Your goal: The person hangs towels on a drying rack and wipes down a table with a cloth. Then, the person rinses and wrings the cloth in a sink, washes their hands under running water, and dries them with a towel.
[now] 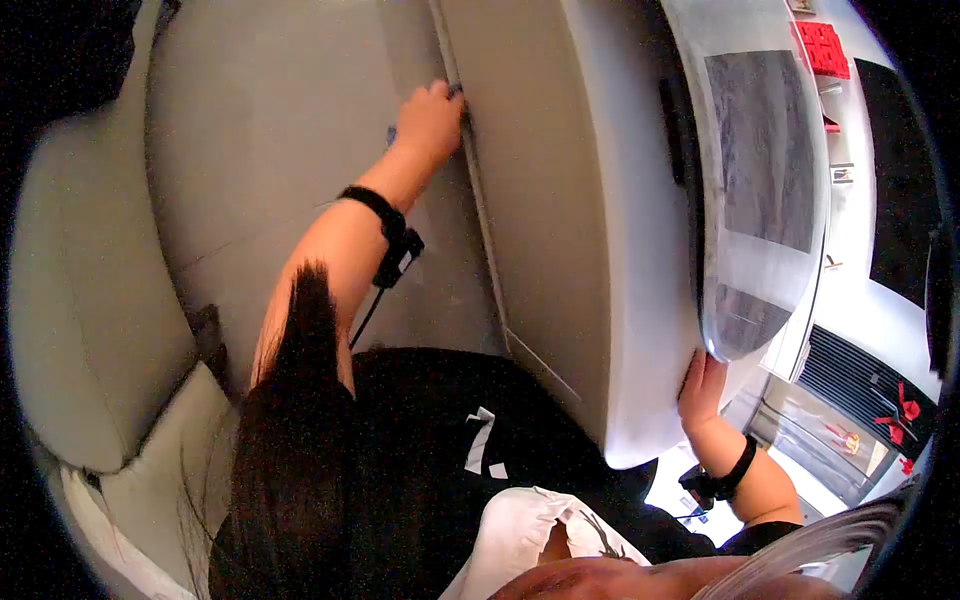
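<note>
My left hand (430,125) reaches far forward, its fingers curled against the seam between the grey floor-like surface (290,120) and the beige side panel (530,200). Small blue-grey bits show at its fingertips and beside its wrist; most of what it holds is hidden, and I cannot tell its kind. My right hand (703,390) lies with fingers extended together at the edge of the white furniture piece (640,400), near the rounded corner of a glossy glass-like top (740,330). Its fingertips are partly hidden by that edge. Both wrists wear black straps with small devices.
Padded grey-beige seating (90,290) stands on the left. Long dark hair (300,450) hangs over part of my left arm. Dark clothing with white marks (480,445) fills the lower middle. Red decorations (822,48) and a dark screen-like panel (900,190) are at the far right.
</note>
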Demonstrator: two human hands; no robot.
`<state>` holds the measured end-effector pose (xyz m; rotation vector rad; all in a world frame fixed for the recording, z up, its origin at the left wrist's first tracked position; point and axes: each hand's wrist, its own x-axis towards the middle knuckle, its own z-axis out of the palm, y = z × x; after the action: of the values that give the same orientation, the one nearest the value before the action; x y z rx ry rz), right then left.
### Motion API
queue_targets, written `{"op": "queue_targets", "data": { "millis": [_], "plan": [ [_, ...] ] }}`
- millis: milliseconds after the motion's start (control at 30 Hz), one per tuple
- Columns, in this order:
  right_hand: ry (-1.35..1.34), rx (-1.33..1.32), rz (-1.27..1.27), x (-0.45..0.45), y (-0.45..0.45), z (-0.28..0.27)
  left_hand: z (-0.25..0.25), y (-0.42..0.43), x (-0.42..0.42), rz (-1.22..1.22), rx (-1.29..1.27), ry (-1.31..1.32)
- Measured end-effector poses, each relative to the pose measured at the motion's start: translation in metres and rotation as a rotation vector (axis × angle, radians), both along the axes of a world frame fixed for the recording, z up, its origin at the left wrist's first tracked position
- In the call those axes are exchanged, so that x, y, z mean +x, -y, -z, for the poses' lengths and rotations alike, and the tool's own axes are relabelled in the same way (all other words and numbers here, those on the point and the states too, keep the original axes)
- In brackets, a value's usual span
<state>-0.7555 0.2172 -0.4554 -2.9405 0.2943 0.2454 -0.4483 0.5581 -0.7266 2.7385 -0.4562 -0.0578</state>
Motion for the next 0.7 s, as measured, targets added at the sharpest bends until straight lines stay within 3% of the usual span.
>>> {"op": "queue_targets", "data": {
  "millis": [33,67,133,200,300,333,400,467,533,633,700],
  "plan": [
    [0.009,-0.024,-0.001,0.004,-0.004,-0.002,0.002,0.005,-0.021,0.012,-0.039,0.036],
    [0.019,-0.047,-0.003,0.006,-0.006,-0.003,-0.019,0.009,-0.042,-0.054,-0.152,-0.107],
    [0.066,-0.068,-0.026,0.004,-0.001,0.000,-0.001,0.017,-0.088,0.114,-0.128,-0.067],
    [0.102,-0.089,-0.050,0.003,0.005,0.003,-0.036,0.019,-0.136,0.050,-0.366,-0.438],
    [0.113,-0.110,-0.052,-0.001,0.017,0.009,0.005,0.016,-0.174,0.321,-0.603,-0.464],
    [0.101,-0.114,-0.037,-0.003,0.021,0.009,0.015,0.013,-0.172,0.207,-0.792,-0.403],
    [0.096,-0.122,-0.023,-0.005,0.026,0.007,0.031,0.018,-0.140,-0.368,-1.216,-0.652],
    [0.111,-0.125,-0.034,-0.001,0.022,0.006,-0.023,0.029,-0.104,-0.705,-1.919,-0.550],
    [0.123,-0.095,-0.010,0.002,0.020,0.006,-0.026,0.042,-0.059,-0.585,-1.873,-0.399],
    [0.143,-0.100,-0.021,0.000,0.019,0.007,-0.071,0.068,-0.032,-0.773,-1.371,-0.504],
    [0.118,-0.079,0.003,0.001,0.015,0.005,-0.066,0.075,-0.017,-0.767,-1.569,-0.407]
  ]
}}
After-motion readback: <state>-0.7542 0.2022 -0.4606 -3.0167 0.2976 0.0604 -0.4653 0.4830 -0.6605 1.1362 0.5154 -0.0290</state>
